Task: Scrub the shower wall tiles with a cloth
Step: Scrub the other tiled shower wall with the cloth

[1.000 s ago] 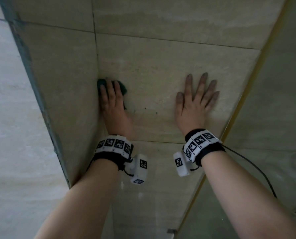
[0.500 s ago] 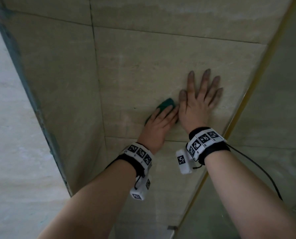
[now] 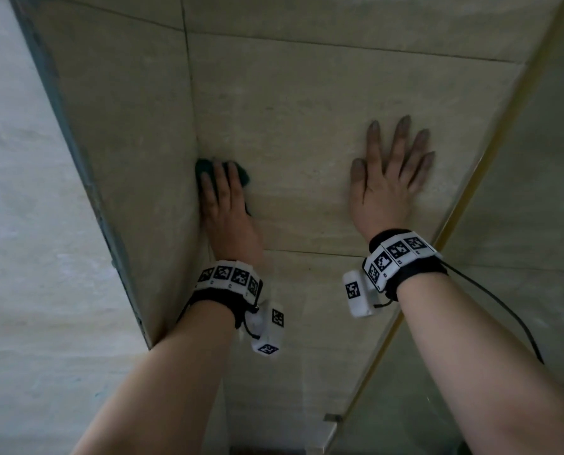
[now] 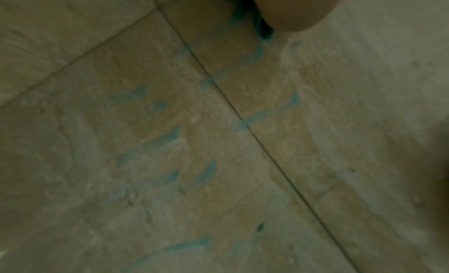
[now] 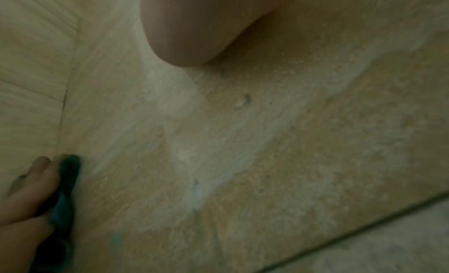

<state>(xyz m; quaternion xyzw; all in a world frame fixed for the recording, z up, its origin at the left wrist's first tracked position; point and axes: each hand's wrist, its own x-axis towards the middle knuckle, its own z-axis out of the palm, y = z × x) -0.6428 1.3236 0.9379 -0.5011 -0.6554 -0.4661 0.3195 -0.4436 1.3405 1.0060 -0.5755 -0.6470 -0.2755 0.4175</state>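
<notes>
A dark green cloth lies flat against the beige shower wall tile, right at the inner corner. My left hand presses it to the tile with straight fingers, and most of the cloth is hidden under them. The right wrist view shows the cloth edge-on beneath those left fingers. My right hand rests flat on the same tile further right, fingers spread, holding nothing. Blue-green smears streak the tiles in the left wrist view.
A side wall meets the tiled wall at the corner just left of the cloth. A glass panel with a yellowish edge runs diagonally on the right. A black cable trails from my right wristband.
My left hand slid the cloth from beside the right hand back left into the corner. The right hand stayed planted on the tile.
</notes>
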